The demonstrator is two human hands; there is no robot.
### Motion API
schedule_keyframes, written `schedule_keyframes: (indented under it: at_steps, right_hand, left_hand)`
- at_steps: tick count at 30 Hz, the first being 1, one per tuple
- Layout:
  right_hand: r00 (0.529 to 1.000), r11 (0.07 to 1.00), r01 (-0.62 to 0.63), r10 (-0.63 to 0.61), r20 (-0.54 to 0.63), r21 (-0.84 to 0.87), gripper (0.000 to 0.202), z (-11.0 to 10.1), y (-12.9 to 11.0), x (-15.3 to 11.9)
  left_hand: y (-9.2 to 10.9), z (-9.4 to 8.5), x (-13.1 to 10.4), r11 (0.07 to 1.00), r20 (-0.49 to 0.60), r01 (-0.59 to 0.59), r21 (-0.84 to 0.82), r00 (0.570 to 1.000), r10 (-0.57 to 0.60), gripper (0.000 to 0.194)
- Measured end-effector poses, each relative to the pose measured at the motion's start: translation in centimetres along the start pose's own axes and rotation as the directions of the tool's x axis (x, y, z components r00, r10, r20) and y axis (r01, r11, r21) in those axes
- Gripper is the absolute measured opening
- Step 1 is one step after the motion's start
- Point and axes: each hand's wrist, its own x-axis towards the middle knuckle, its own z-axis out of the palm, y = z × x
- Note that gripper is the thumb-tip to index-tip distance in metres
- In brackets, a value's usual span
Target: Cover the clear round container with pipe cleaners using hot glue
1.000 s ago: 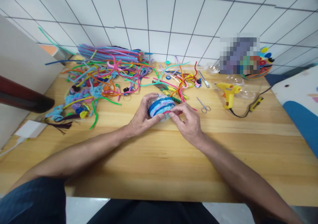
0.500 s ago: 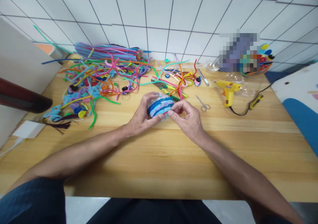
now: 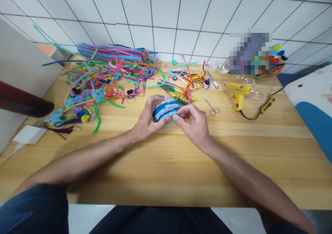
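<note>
A clear ball (image 3: 166, 109) banded with blue, light blue and lilac pipe cleaners is held just above or on the wooden table, which I cannot tell. My left hand (image 3: 150, 118) wraps round its left side, thumb along the near face. At the ball's right edge my right hand (image 3: 193, 123) pinches a red pipe cleaner (image 3: 187, 116) against it, thumb and forefinger nearly together. The red end sticks out past the knuckles. Behind the ball lie green-and-yellow pliers (image 3: 169, 89), and small scissors (image 3: 212, 108) rest to the right.
Loose pipe cleaners (image 3: 103, 85) heap at the left, with a bundle (image 3: 111, 52) along the tiled wall. A yellow glue gun (image 3: 239, 95) with a black cord stands at the right, near clear plastic balls (image 3: 256, 93). A craft knife (image 3: 212, 80) lies behind the scissors.
The ball has turned a little, and both hands have shifted slightly left with it. More of the red pipe cleaner's end shows right of my right hand.
</note>
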Motion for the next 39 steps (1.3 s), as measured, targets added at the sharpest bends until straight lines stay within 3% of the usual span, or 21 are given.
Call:
schedule_keyframes:
  at_steps: [8, 11, 16, 28, 35, 39]
  right_hand:
    - [1.0, 0.999, 0.024, -0.025, -0.009, -0.047, 0.012, 0.0, 0.9, -0.2]
    - [1.0, 0.999, 0.021, -0.021, -0.004, -0.036, 0.012, 0.0, 0.9, -0.2]
    - [1.0, 1.0, 0.023, -0.023, -0.002, -0.013, 0.012, -0.1, 0.7, -0.2]
    - [1.0, 0.999, -0.023, 0.023, -0.009, 0.022, 0.01, -0.2, 0.7, -0.1]
    - [0.998, 0.997, -0.068, 0.068, 0.0, 0.039, 0.011, -0.4, 0.5, 0.0]
    - [0.998, 0.997, -0.067, 0.068, -0.003, 0.047, 0.011, -0.4, 0.5, 0.0]
  left_hand:
    - [-0.3, -0.1, -0.1, 0.998, -0.022, 0.033, -0.058, 0.999, -0.034, 0.063]
    - [-0.3, -0.5, -0.1, 0.999, 0.01, 0.05, -0.001, 0.999, -0.05, 0.066]
    - [-0.3, -1.0, 0.3, 0.984, 0.03, -0.064, 0.166, 0.998, 0.06, 0.064]
    - [-0.3, -1.5, 0.4, 0.982, 0.085, -0.128, 0.139, 0.99, 0.117, 0.053]
    - [-1.0, -1.6, 0.6, 0.966, 0.14, -0.162, 0.202, 0.981, 0.135, 0.083]
    - [-0.9, -1.7, 0.6, 0.965, 0.167, -0.179, 0.191, 0.975, 0.148, 0.079]
